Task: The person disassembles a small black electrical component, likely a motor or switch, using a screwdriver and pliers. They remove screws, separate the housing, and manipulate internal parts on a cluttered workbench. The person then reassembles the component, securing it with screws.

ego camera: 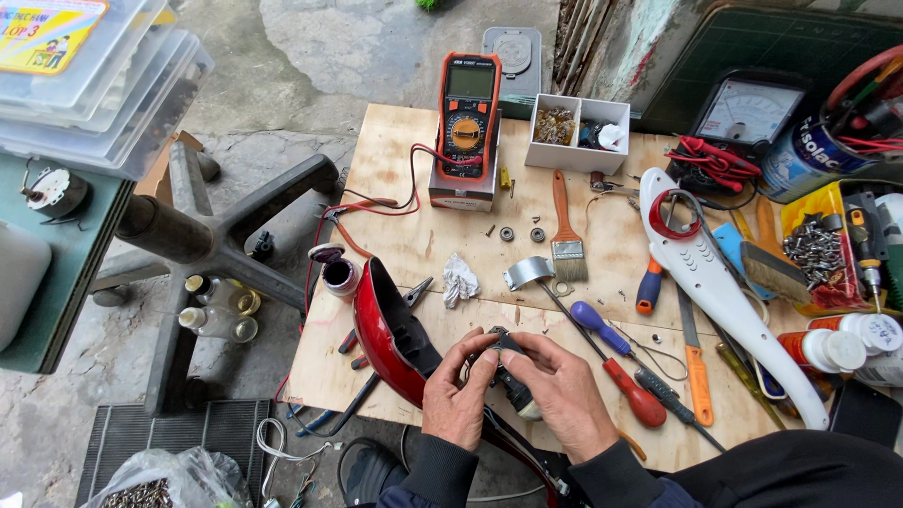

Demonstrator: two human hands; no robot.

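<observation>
Black and small, a motor-like part [505, 369] sits between both hands just above the near edge of the plywood worktop [404, 160]. The left hand [458, 390] grips it from the left with fingers curled over its top, and the right hand [562, 390] clasps it from the right, thumb and forefinger pinched on its upper end. A pale rounded end of the part shows below the palms.

Touching the left hand's outer side lies a glossy red housing shell [390, 334], curved, with a dark inner face, running from the round opening near a small dark jar [340, 277] down past the table edge. Just right of the hands lie a red-handled screwdriver [628, 381] and a blue-handled one [594, 325]. Further up are a crumpled white tissue [459, 279], a bent metal clamp [528, 271] and a paintbrush with an orange handle [565, 230]. At the back stands an orange digital multimeter [468, 115] on a small box, beside a white 2-compartment tray [576, 134]. A long white plastic cover [729, 301] lies slanted at the right.
</observation>
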